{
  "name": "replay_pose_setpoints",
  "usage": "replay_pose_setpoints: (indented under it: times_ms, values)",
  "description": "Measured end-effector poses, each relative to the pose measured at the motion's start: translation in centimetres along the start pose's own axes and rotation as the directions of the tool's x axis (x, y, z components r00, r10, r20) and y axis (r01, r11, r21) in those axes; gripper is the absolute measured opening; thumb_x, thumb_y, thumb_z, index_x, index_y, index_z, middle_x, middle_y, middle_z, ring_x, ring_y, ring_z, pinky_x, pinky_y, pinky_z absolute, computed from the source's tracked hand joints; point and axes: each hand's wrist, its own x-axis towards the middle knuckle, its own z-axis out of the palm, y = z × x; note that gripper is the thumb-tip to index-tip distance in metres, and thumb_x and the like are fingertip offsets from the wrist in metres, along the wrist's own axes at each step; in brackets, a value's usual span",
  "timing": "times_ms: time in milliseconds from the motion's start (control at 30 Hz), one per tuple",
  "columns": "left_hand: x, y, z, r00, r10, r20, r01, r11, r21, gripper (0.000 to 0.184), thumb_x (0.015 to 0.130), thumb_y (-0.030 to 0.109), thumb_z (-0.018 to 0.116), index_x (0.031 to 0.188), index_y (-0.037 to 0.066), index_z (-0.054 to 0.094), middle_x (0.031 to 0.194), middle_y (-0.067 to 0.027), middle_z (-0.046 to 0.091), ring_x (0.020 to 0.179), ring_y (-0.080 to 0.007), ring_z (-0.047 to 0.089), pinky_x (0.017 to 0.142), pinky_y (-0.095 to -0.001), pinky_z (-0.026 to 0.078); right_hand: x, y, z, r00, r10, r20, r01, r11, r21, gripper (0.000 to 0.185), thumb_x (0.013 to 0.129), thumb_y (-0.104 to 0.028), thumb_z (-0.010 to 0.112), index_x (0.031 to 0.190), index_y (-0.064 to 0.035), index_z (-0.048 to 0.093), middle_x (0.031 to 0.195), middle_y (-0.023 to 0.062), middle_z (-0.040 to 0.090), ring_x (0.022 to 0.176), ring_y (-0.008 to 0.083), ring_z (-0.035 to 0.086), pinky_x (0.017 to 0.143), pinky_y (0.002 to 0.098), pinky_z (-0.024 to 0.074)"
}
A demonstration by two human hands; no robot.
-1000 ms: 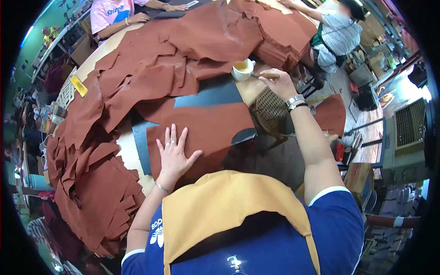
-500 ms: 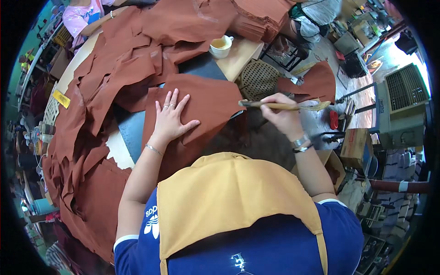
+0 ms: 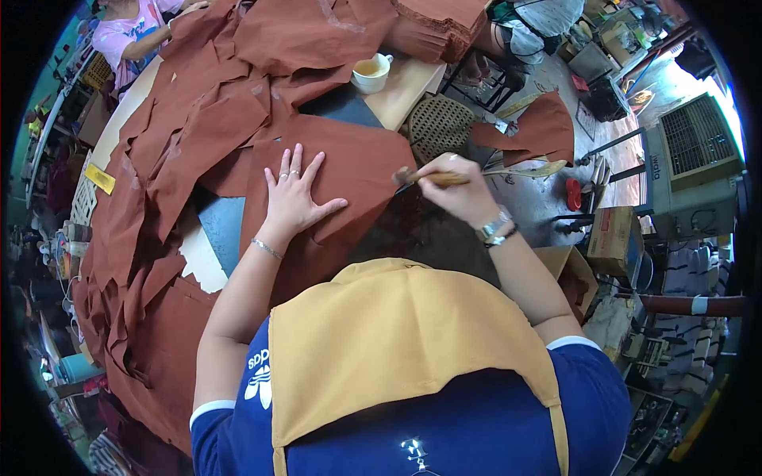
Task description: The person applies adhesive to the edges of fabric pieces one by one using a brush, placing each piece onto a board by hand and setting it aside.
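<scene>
My left hand [image 3: 298,194] lies flat with spread fingers on a reddish-brown sheet [image 3: 357,155]. In my right hand [image 3: 460,189] is a wooden-handled brush [image 3: 438,178], its head at the sheet's right edge. Under the sheet, parts of a dark board [image 3: 222,230] show. A white cup [image 3: 371,74] with yellowish contents stands on the pale tabletop [image 3: 409,91] beyond the sheet.
Piles of reddish-brown material [image 3: 182,151] cover the table's left and far side. A woven stool [image 3: 440,127] stands beyond my right hand. A person in pink [image 3: 135,40] is at the far left, another person [image 3: 536,28] at the far right. Cardboard boxes [image 3: 615,242] sit at right.
My right hand has moved from beside the cup down to the sheet's right edge with the brush. My left hand remains on the sheet. The camera view has shifted.
</scene>
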Motion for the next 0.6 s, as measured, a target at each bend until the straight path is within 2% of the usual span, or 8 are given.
replay_pose_setpoints:
  times_ms: [67, 133, 167, 267, 333, 400, 500, 600]
  values:
    - [0.5, -0.3, 0.1, 0.999, 0.033, -0.011, -0.033, 0.999, 0.003, 0.105, 0.071, 0.082, 0.062, 0.155, 0.023, 0.038, 0.165, -0.0194, 0.019, 0.153, -0.0392, 0.015, 0.114, -0.0722, 0.013, -0.4, 0.5, 0.0, 0.997, -0.049, 0.051, 0.049, 0.999, 0.006, 0.011, 0.075, -0.007, 0.075, 0.085, -0.0031, 0.071, 0.08, 0.0113, 0.068, 0.076, 0.0247, 0.067, 0.072, 0.0335, 0.0529]
    - [1.1, -0.6, 0.3, 0.997, 0.068, -0.028, -0.068, 0.998, 0.005, 0.105, 0.071, 0.083, 0.062, 0.155, 0.023, 0.039, 0.165, -0.0195, 0.02, 0.153, -0.0394, 0.016, 0.114, -0.0724, 0.014, -0.5, 1.4, -3.0, 0.996, 0.038, 0.084, -0.024, 0.986, -0.163, 0.01, 0.075, -0.006, 0.073, 0.085, -0.0032, 0.071, 0.08, 0.0112, 0.068, 0.075, 0.0246, 0.067, 0.071, 0.0337, 0.0532]
    - [1.5, -0.7, 0.5, 0.995, 0.087, -0.04, -0.087, 0.996, 0.007, 0.105, 0.071, 0.083, 0.062, 0.155, 0.023, 0.039, 0.165, -0.0196, 0.021, 0.153, -0.0395, 0.017, 0.114, -0.0725, 0.014, -0.5, 1.6, -4.3, 0.994, 0.051, 0.096, -0.018, 0.948, -0.317, 0.01, 0.076, -0.006, 0.072, 0.085, -0.0023, 0.07, 0.08, 0.0113, 0.068, 0.075, 0.0245, 0.067, 0.071, 0.0338, 0.0535]
    - [2.9, -1.1, 0.7, 0.987, 0.152, -0.042, -0.151, 0.988, 0.015, 0.106, 0.07, 0.084, 0.062, 0.155, 0.024, 0.039, 0.164, -0.0197, 0.022, 0.152, -0.0398, 0.018, 0.114, -0.0727, 0.014, 0.2, 0.3, -3.4, 0.999, -0.033, 0.013, 0.035, 0.983, -0.178, 0.011, 0.076, -0.006, 0.072, 0.086, -0.0021, 0.071, 0.08, 0.0119, 0.068, 0.076, 0.0244, 0.068, 0.071, 0.034, 0.0538]
    - [4.2, -1.2, 0.7, 0.981, 0.19, -0.031, -0.19, 0.982, 0.01, 0.106, 0.07, 0.084, 0.062, 0.155, 0.025, 0.039, 0.164, -0.0197, 0.022, 0.152, -0.0399, 0.018, 0.114, -0.0727, 0.014, 0.7, -0.2, -0.8, 0.996, -0.049, 0.08, 0.049, 0.999, 0.006, 0.011, 0.076, -0.006, 0.072, 0.086, -0.0021, 0.071, 0.08, 0.0112, 0.068, 0.076, 0.0228, 0.068, 0.072, 0.0322, 0.0532]
    - [5.4, -1.4, 0.6, 0.974, 0.226, -0.008, -0.226, 0.974, 0.001, 0.106, 0.07, 0.085, 0.061, 0.155, 0.026, 0.039, 0.164, -0.0196, 0.023, 0.152, -0.04, 0.018, 0.114, -0.0725, 0.014, 0.4, 0.1, -0.4, 0.988, -0.073, 0.136, 0.062, 0.994, 0.086, 0.01, 0.076, -0.006, 0.073, 0.086, -0.0021, 0.071, 0.08, 0.0109, 0.068, 0.076, 0.0222, 0.067, 0.071, 0.0321, 0.0527]
    - [6.9, -1.5, 0.4, 0.963, 0.269, 0.025, -0.27, 0.963, 0.011, 0.105, 0.071, 0.084, 0.061, 0.156, 0.028, 0.035, 0.165, -0.0177, 0.02, 0.153, -0.0391, 0.016, 0.116, -0.0712, 0.012, 0.4, 1.3, -4.7, 0.982, 0.079, 0.169, -0.031, 0.962, -0.27, 0.011, 0.076, -0.007, 0.074, 0.086, -0.0028, 0.071, 0.082, 0.0109, 0.069, 0.076, 0.0214, 0.068, 0.072, 0.0318, 0.0532]
    - [8.6, -1.3, 0.2, 0.947, 0.311, 0.076, -0.313, 0.95, 0.015, 0.105, 0.073, 0.083, 0.061, 0.158, 0.03, 0.031, 0.166, -0.0165, 0.018, 0.153, -0.0387, 0.014, 0.117, -0.0709, 0.01, 0.5, 0.9, -3.8, 0.998, -0.017, 0.056, 0.024, 0.992, -0.127, 0.012, 0.076, -0.009, 0.073, 0.086, -0.0026, 0.071, 0.082, 0.0111, 0.07, 0.075, 0.0214, 0.068, 0.073, 0.0319, 0.0539]
